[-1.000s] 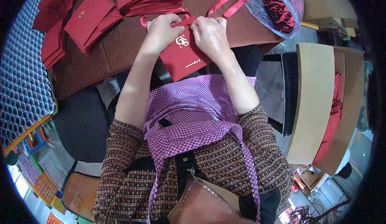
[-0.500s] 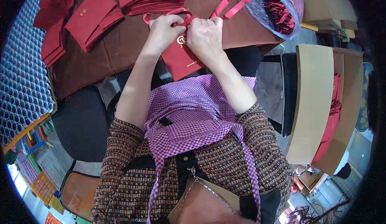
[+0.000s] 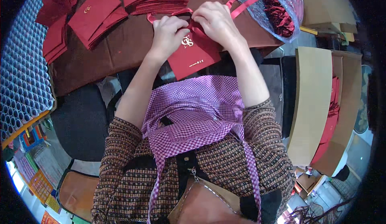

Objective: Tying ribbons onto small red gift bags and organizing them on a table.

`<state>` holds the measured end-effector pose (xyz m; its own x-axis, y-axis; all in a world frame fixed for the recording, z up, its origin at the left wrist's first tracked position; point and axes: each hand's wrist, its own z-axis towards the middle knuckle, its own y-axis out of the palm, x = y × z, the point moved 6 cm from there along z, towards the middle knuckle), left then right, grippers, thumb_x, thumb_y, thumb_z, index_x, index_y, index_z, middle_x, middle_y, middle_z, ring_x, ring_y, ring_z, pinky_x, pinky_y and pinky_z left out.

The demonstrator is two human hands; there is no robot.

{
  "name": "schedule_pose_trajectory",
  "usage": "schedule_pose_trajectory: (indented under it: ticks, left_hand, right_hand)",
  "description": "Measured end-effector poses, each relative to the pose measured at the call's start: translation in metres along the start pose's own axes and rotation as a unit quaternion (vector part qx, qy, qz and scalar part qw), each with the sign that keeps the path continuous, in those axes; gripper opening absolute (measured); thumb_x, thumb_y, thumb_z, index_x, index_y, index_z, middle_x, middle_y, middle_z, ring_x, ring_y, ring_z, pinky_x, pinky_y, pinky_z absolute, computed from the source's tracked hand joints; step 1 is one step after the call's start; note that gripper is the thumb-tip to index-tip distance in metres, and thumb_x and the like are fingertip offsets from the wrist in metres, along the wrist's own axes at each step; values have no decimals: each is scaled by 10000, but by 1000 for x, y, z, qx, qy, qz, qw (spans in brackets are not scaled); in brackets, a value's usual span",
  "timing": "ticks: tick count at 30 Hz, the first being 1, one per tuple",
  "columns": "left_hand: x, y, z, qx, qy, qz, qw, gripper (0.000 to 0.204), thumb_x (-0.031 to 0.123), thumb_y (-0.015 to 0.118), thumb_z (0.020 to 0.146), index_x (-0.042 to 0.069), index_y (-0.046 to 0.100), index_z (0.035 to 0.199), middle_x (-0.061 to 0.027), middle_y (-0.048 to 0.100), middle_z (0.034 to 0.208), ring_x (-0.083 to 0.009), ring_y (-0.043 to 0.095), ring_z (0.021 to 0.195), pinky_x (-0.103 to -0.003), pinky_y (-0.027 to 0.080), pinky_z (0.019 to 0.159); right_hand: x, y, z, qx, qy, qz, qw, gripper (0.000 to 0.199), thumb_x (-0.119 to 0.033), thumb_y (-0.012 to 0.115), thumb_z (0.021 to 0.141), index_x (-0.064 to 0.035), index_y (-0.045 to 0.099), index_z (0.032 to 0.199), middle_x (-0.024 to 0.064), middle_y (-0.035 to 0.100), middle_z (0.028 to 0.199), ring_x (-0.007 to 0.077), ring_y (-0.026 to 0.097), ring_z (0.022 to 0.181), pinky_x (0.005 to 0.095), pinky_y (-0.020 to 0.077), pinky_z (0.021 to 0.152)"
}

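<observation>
A flat red paper gift bag (image 3: 197, 57) with gold print overhangs the near edge of the cloth-covered table. At its upper left, the curled fingers of my left hand (image 3: 169, 35) are closed on the bag's top edge. My right hand (image 3: 215, 21) has its fingers bent and closed on a red ribbon (image 3: 246, 7) at the top of the bag. One loop of ribbon shows beyond my left hand, and a loose length runs out to the right. My fingers hide the spot where the ribbon meets the bag.
Stacks of red bags (image 3: 98, 17) lie on the brown cloth (image 3: 96, 65) at the left and back. A clear plastic sack (image 3: 297, 7) of red ribbons stands at the back right. Right of me is an open cardboard box (image 3: 311, 107) with red bags inside. A black stool (image 3: 78, 123) stands left.
My right hand has shifted up and to the right, its knuckles lifting off the print. The bag has moved slightly right and more of its front shows. My left hand moved slightly right.
</observation>
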<state>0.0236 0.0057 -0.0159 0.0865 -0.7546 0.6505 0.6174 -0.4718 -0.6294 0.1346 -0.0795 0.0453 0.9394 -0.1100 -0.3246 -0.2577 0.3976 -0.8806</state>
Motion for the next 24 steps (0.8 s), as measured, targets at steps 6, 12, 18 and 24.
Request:
schedule_pose_trajectory:
  ticks: [6, 12, 18, 24]
  left_hand:
    - [16, -3, -5, 48, 84, 43, 994, 169, 150, 718, 710, 97, 647, 854, -20, 597, 813, -220, 537, 826, -365, 357, 781]
    - [23, -5, -8, 53, 116, 38, 991, 163, 148, 699, 724, 101, 638, 867, -12, 576, 829, -206, 513, 833, -360, 343, 783]
    - [33, -6, -11, 81, 153, 82, 981, 184, 144, 700, 712, 89, 618, 867, -16, 563, 845, -205, 510, 835, -362, 344, 783]
    - [40, -5, -16, 89, 199, 105, 970, 213, 152, 702, 707, 91, 608, 888, -18, 555, 857, -209, 510, 848, -367, 351, 793]
  right_hand:
    - [12, 29, 28, -243, -30, -69, 967, 260, -305, 569, 837, -90, 711, 871, 93, 648, 881, 309, 551, 916, 401, 363, 878]
    - [10, 36, 34, -351, -39, -57, 934, 276, -298, 573, 833, -63, 704, 896, 132, 649, 905, 329, 554, 960, 439, 390, 874]
    - [17, 41, 31, -376, 8, 94, 922, 256, -236, 591, 810, -9, 680, 889, 149, 652, 913, 282, 609, 896, 356, 463, 786]
    - [17, 35, 29, -417, 82, 146, 893, 260, -190, 622, 764, 34, 657, 891, 146, 659, 811, 215, 624, 768, 329, 477, 727]
